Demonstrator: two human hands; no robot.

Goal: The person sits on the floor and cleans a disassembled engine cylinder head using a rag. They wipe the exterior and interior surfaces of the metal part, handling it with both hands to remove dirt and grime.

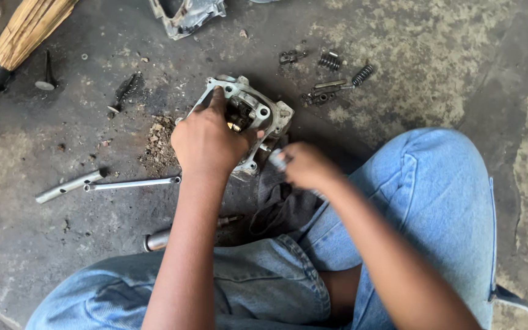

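A grey metal engine cylinder head (263,114) lies on the stained concrete floor in front of my knees. My left hand (206,140) grips it from above, fingers over its near-left side. My right hand (304,165) is closed on a small metal tool (278,159) whose tip touches the head's near-right edge; the hand is blurred. A dark rag (279,198) lies under the head and over my leg.
Two springs (331,60) and small metal parts (319,96) lie beyond the head. A valve (47,76), a broom (22,30), a crumpled metal casing (186,15), long metal rods (132,183) and a socket tool (160,239) lie at left. Debris pile (159,143) beside the head.
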